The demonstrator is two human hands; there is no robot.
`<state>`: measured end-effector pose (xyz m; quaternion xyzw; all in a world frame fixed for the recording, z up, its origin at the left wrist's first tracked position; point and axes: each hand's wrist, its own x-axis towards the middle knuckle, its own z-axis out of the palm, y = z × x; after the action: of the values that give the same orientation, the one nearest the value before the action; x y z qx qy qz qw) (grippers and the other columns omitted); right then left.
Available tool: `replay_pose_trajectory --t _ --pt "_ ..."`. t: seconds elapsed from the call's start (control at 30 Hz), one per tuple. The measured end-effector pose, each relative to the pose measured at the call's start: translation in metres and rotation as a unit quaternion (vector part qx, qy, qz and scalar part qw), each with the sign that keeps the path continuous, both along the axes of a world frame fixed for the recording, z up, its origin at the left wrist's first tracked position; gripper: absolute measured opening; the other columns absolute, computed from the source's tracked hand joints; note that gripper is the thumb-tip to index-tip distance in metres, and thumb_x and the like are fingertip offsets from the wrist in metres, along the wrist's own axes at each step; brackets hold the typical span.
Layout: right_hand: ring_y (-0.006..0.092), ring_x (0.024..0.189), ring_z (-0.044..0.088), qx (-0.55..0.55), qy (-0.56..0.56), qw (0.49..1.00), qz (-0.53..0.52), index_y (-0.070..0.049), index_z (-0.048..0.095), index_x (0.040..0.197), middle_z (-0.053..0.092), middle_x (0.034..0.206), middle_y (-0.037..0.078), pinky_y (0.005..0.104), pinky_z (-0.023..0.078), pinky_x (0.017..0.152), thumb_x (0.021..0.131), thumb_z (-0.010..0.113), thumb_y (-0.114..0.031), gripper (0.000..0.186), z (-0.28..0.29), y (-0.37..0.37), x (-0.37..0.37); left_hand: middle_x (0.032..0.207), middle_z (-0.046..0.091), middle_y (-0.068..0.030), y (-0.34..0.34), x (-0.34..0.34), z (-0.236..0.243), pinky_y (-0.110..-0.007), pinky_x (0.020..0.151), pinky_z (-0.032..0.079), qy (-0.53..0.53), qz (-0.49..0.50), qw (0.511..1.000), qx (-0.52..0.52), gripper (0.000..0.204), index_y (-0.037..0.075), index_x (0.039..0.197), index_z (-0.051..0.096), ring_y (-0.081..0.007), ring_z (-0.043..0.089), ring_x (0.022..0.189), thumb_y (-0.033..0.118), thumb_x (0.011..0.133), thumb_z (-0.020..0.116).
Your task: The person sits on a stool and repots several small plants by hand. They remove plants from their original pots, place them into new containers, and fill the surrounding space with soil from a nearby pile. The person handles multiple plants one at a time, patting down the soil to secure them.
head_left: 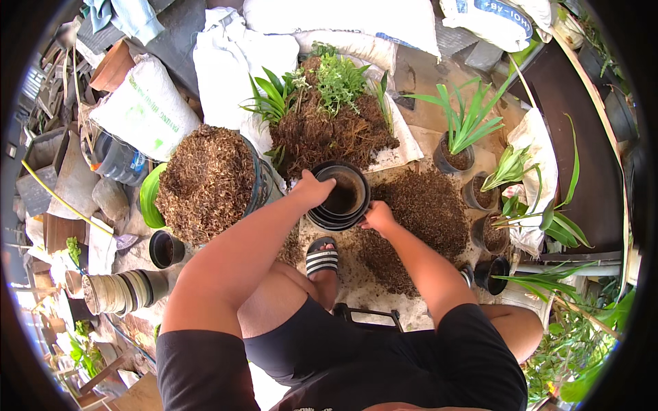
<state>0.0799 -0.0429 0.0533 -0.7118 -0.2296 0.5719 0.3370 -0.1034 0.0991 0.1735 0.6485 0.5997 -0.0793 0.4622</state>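
Between my hands is a nested stack of black plastic plant pots [317, 216], tipped so that the brown, soil-stained inside of the top one shows. My left hand [315, 190] is closed on the stack's left rim, the thumb reaching over into the opening. Lower on the right side, my right hand [378, 216] grips the pots with its fingertips partly hidden. Just beyond them lies a mound of dark, fibrous soil [329, 140] with small green plants on a white sack. Loose brown potting mix [418, 219] is spread on the ground to the right.
A large container heaped with shredded brown husk [205, 181] stands at left. Below it are a single black pot [164, 249] and a stack of pots [127, 292] lying sideways. Several potted leafy plants [458, 152] line the right side. White sacks [343, 15] lie at the back.
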Motion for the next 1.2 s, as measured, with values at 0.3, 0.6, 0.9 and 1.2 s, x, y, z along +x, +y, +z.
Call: replay_pose_trajectory --t 0.3,0.6,0.9,1.2 --pt "0.0236 0.088 0.072 -0.05 0.057 0.997 0.021 0.0 0.056 0.138 0.071 0.112 0.013 0.0359 0.059 0.077 0.102 0.053 -0.016 0.039 -0.027 -0.018 -0.017 0.144 0.054 -0.025 -0.006 -0.009 0.018 -0.051 0.104 0.048 0.234 -0.268 0.933 0.042 0.092 0.002 0.156 0.025 -0.0395 0.057 0.129 0.054 0.091 0.063" --pt "0.0332 0.119 0.063 -0.063 0.015 0.989 0.13 -0.002 0.049 0.146 0.06 0.138 0.019 0.045 0.053 0.094 0.099 0.06 -0.027 0.055 0.039 -0.087 0.032 0.124 0.067 -0.023 0.007 -0.012 0.04 -0.045 0.097 0.05 0.127 -0.357 0.919 0.114 0.06 0.003 0.136 0.057 -0.034 0.066 0.116 0.046 0.095 0.063" --pt "0.043 0.129 0.053 -0.058 -0.312 0.856 0.408 0.001 0.053 0.139 0.054 0.14 0.026 0.0491 0.046 0.103 0.096 0.061 -0.033 0.055 0.153 -0.202 0.138 0.126 0.065 -0.0227 -0.003 0.003 0.049 -0.041 0.1 0.047 0.0 -0.292 0.954 0.07 0.045 0.001 0.14 0.053 -0.0303 0.063 0.117 0.02 0.099 0.05" --pt "0.0443 0.135 0.046 0.463 -0.494 0.734 0.05 0.002 0.045 0.145 0.049 0.146 0.027 0.0468 0.036 0.115 0.095 0.06 -0.026 0.059 0.255 -0.144 0.064 0.15 0.046 -0.0229 -0.174 0.135 0.101 -0.053 0.116 0.032 -0.412 0.048 0.831 -0.371 0.094 0.01 0.157 0.029 -0.0388 0.046 0.137 0.081 0.095 0.027"
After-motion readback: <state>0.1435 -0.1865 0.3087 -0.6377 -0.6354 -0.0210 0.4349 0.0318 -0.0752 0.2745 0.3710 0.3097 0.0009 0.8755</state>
